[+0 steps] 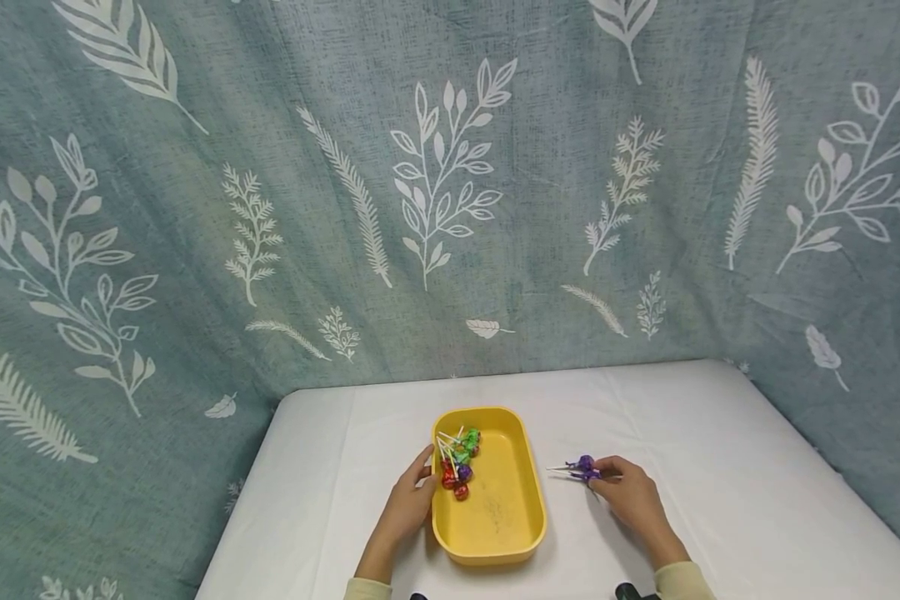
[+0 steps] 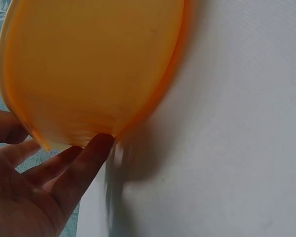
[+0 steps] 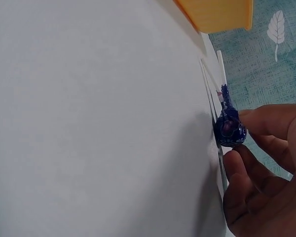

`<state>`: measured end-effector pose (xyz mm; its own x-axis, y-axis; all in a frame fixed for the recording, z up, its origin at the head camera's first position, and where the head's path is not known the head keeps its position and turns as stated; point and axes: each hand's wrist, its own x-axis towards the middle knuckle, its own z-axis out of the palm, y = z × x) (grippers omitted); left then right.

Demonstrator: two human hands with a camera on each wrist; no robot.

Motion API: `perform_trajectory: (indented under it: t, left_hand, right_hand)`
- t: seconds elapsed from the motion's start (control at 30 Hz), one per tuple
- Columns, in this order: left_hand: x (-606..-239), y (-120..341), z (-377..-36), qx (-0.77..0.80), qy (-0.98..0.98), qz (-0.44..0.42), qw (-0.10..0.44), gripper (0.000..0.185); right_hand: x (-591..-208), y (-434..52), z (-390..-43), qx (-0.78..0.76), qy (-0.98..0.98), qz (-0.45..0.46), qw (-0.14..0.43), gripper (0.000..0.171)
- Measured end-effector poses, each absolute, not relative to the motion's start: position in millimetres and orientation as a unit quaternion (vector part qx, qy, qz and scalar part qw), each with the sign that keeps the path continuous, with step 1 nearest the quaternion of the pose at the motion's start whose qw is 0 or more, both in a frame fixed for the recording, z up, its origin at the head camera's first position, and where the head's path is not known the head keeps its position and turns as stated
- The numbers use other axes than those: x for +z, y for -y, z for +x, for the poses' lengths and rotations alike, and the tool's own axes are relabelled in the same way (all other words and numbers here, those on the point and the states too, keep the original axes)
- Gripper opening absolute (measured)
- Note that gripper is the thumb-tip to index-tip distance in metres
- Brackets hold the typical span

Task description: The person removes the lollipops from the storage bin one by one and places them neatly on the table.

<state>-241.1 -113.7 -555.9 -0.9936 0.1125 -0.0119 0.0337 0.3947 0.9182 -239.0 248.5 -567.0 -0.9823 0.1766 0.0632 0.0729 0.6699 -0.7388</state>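
Observation:
A yellow tray stands on the white table, with several wrapped lollipops in green, red and purple at its left end. My left hand holds the tray's left rim; in the left wrist view the fingers press its outer wall. To the right of the tray, my right hand pinches a purple-wrapped lollipop by its head between thumb and fingers. What looks like a second purple lollipop lies close against it, their white sticks pointing toward the tray.
The white-covered table carries the tray and lollipops. A green leaf-patterned curtain hangs along its back and sides. Black objects show at the bottom edge of the head view, near the wrists.

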Motion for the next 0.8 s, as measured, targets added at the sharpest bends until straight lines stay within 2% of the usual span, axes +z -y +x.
perform_trajectory:
  t: [0.23,0.47,0.8]
  left_hand:
    - [-555,114,-240,0.545,-0.836,0.046,0.037,0.053]
    - [-554,115,-240,0.544,-0.837,0.052,0.039,0.053]
    - [-554,114,-241,0.54,-0.839,0.053,0.036,0.053]
  right_hand:
    - [-556,-245,-237,0.396,0.911,-0.077,0.087,0.032]
    - [-539,-226,-239,0.418,0.899,-0.069,0.111,0.03]
    - [-521,-195,-246,0.46,0.882,-0.038,0.096,0.026]
